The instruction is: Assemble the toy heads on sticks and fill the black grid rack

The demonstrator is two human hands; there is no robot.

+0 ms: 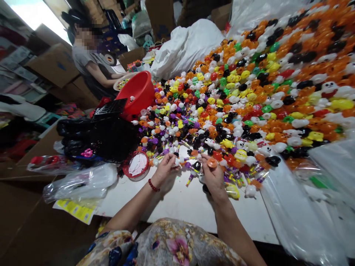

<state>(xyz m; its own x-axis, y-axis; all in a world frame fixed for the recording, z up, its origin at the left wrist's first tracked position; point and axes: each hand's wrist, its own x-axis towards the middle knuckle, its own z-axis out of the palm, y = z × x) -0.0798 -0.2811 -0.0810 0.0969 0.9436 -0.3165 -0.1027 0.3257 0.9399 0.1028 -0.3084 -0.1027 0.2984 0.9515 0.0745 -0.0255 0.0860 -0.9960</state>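
Note:
My left hand (164, 170) is closed, its thumb and forefinger pinching a small white plastic piece (176, 162) at the near edge of a heap. My right hand (214, 180) is curled around a round orange plastic piece (212, 163); whether its fingertips pinch anything else is too small to tell. Between the hands lie short purple-and-yellow sticks (190, 180) and small toy heads. The heap of plastic toy figures (238, 96), in orange, white, black, yellow, red and green, spreads behind both hands and far to the right. A white rabbit-like figure (250, 190) rests right of my right hand.
Left of my hands stands a round red basket (128, 173) with paper slips. Behind it are a black plastic bag (105, 136) and a red tub (144, 90). Clear plastic bags (83, 183) lie on both sides of the white table (177, 203). Another person (91, 62) works at the back left.

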